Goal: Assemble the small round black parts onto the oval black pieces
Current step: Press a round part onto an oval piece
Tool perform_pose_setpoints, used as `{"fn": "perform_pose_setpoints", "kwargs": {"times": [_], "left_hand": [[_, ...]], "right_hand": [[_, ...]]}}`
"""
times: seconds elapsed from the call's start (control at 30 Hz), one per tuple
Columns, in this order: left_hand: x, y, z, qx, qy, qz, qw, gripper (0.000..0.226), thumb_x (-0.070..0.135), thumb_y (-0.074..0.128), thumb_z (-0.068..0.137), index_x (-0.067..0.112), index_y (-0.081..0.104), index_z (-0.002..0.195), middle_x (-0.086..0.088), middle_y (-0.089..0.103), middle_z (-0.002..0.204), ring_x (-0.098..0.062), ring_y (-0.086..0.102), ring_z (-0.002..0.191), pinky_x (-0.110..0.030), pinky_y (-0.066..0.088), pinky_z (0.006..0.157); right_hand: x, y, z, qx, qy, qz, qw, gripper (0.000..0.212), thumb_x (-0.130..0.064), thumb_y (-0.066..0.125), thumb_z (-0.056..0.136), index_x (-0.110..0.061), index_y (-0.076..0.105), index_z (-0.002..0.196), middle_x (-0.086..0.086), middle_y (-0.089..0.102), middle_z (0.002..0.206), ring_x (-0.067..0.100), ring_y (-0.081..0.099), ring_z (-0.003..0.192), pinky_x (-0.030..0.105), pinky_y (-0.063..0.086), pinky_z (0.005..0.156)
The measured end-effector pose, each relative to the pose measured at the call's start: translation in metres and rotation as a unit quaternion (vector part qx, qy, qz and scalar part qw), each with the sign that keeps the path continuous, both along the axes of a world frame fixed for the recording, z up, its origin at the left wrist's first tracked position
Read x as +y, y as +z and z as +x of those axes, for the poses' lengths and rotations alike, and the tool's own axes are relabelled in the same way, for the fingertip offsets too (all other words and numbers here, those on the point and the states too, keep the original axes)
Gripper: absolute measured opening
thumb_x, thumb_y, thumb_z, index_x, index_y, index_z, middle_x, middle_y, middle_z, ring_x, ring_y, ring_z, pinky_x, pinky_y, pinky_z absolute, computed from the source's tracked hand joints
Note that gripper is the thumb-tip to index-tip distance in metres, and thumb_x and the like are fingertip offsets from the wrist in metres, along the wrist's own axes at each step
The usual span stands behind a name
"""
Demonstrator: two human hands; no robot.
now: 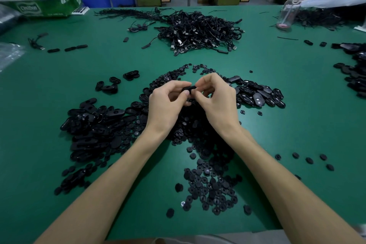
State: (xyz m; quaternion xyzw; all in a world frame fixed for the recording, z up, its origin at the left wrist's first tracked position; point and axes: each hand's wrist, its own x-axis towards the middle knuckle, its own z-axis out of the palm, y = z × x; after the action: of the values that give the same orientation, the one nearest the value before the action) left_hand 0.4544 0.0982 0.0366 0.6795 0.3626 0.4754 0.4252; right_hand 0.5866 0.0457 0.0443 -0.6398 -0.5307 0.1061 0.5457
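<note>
Both hands meet above the middle of the green table (297, 125). My left hand (165, 105) grips an oval black piece (188, 89) with curled fingers and thumb. My right hand (215, 99) pinches at the same piece from the right; whether a small round part sits under its fingertips is hidden. Below the hands lies a heap of small round black parts (210, 186). A pile of oval black pieces (95, 128) spreads to the left, and another group of oval pieces (259, 95) lies to the right.
A tangle of black USB cables (200, 29) fills the far centre. A green-and-white carton (39, 0) stands far left, a clear water bottle (289, 10) far right. More black pieces (354, 71) lie at the right edge. Loose round parts (309, 159) dot the near right.
</note>
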Motion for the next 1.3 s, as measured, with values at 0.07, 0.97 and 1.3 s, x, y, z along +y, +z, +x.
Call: {"fn": "perform_pose_setpoints", "kwargs": {"times": [0.07,0.97,1.3], "left_hand": [[0.0,0.0,0.0,0.004,0.003,0.006,1.0,0.021,-0.003,0.067,0.096,0.005,0.075,0.114,-0.003,0.078,0.098,-0.013,0.077,0.087,-0.024,0.061,0.077],[0.0,0.001,0.0,-0.056,-0.011,0.008,0.998,0.015,-0.002,0.066,0.097,0.001,0.074,0.11,-0.009,0.079,0.094,-0.022,0.078,0.082,-0.032,0.062,0.08],[0.002,0.0,-0.004,-0.084,-0.06,-0.039,0.994,0.017,0.0,0.069,0.096,-0.004,0.07,0.112,-0.015,0.078,0.094,-0.028,0.078,0.084,-0.036,0.063,0.08]], "right_hand": [[0.001,0.0,0.0,-0.003,-0.001,0.0,1.0,0.017,-0.008,0.075,0.088,-0.02,0.065,0.096,-0.01,0.071,0.08,0.008,0.064,0.077,0.015,0.049,0.069],[0.0,0.003,-0.001,0.013,-0.015,0.01,1.0,0.017,-0.021,0.08,0.089,-0.014,0.07,0.102,-0.003,0.07,0.094,0.008,0.063,0.081,0.02,0.051,0.075],[0.001,0.004,0.008,0.156,0.04,-0.005,0.987,0.013,-0.015,0.087,0.082,-0.012,0.076,0.088,0.003,0.078,0.084,0.026,0.075,0.083,0.044,0.061,0.083]]}}
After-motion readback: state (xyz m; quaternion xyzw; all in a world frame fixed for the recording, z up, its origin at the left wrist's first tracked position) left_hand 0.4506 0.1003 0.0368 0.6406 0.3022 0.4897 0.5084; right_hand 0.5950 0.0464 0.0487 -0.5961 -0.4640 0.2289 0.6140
